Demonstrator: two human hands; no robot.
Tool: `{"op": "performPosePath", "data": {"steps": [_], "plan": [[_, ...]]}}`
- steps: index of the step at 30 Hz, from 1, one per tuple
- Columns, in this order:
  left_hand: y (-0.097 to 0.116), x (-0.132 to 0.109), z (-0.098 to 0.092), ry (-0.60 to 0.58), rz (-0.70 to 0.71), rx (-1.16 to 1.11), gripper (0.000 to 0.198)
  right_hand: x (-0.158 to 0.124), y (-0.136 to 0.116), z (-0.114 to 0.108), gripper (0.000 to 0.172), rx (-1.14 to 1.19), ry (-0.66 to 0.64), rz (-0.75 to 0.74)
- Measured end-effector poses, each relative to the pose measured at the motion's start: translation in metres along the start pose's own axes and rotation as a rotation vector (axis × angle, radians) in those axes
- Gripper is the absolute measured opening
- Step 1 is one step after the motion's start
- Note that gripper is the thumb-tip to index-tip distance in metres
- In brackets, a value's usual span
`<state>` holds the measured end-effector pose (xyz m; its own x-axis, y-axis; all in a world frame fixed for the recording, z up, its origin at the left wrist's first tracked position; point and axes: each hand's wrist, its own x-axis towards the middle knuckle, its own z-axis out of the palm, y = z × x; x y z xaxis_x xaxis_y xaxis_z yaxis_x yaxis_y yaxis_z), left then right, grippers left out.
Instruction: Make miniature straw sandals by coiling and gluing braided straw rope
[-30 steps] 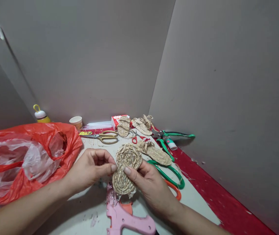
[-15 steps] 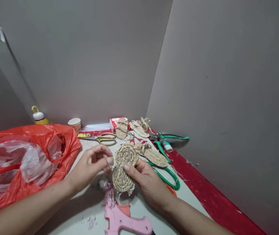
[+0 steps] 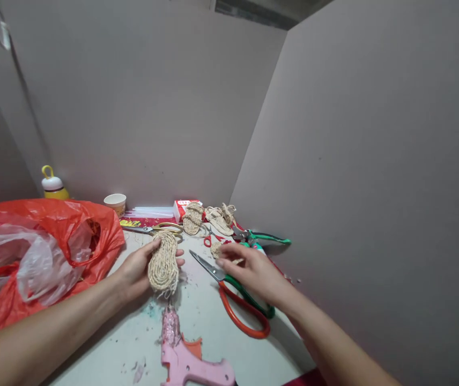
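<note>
Left: your left hand (image 3: 135,273) is half closed around the woven straw sole (image 3: 163,265), thumb at one edge, fingers behind; the sole is above mid-desk (image 3: 104,356), beyond the pink glue gun (image 3: 195,367) near the front edge. Right: your right hand (image 3: 256,268), toward the desk's right edge, has bent fingers, thumb slightly apart, at a straw sandal (image 3: 215,250); grip cannot be told. Scissors (image 3: 249,328) lie near it.
</note>
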<state>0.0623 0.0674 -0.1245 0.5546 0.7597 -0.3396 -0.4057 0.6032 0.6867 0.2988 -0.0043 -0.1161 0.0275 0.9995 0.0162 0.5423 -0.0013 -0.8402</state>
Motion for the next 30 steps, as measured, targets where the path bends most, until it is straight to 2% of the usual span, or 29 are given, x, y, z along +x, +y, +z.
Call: {"op": "performPosePath", "data": {"steps": [2, 4, 7, 10, 14, 17, 19, 22, 24, 26, 28, 30], "plan": [[0.004, 0.008, -0.008, 0.015, -0.014, -0.014, 0.023, 0.01, 0.011, -0.018, 0.056, -0.169, 0.113, 0.072], [0.002, 0.013, -0.014, 0.013, -0.04, -0.032, 0.023, 0.017, 0.023, -0.024, 0.067, -0.277, 0.14, 0.144], [-0.003, 0.017, -0.019, 0.0, -0.08, -0.052, 0.023, 0.021, 0.04, -0.02, 0.076, -0.319, 0.143, 0.22], [-0.004, 0.017, -0.02, -0.014, -0.093, -0.06, 0.025, 0.02, 0.05, -0.016, 0.08, -0.243, 0.171, 0.247], [-0.003, 0.015, -0.018, -0.031, -0.08, -0.075, 0.031, 0.011, 0.045, -0.022, 0.082, -0.007, 0.208, 0.248], [-0.004, 0.013, -0.015, -0.049, -0.077, -0.093, 0.036, -0.007, 0.031, -0.021, 0.067, 0.263, 0.153, 0.248], [-0.007, 0.011, -0.013, -0.068, -0.08, -0.104, 0.039, -0.022, 0.02, -0.01, 0.055, 0.421, 0.104, 0.262], [-0.009, 0.008, -0.011, -0.101, -0.088, -0.116, 0.04, -0.044, 0.0, 0.017, 0.05, 0.649, 0.045, 0.282], [-0.01, 0.006, -0.011, -0.116, -0.09, -0.121, 0.039, -0.055, -0.014, 0.037, 0.051, 1.066, -0.032, 0.345], [-0.01, 0.006, -0.012, -0.128, -0.089, -0.124, 0.038, -0.061, -0.028, 0.052, 0.049, 1.289, -0.096, 0.364], [-0.009, 0.006, -0.013, -0.138, -0.086, -0.126, 0.037, -0.065, -0.039, 0.062, 0.039, 1.343, -0.096, 0.35], [-0.008, 0.007, -0.014, -0.15, -0.08, -0.127, 0.037, -0.066, -0.047, 0.067, 0.028, 1.291, -0.032, 0.324]]}}
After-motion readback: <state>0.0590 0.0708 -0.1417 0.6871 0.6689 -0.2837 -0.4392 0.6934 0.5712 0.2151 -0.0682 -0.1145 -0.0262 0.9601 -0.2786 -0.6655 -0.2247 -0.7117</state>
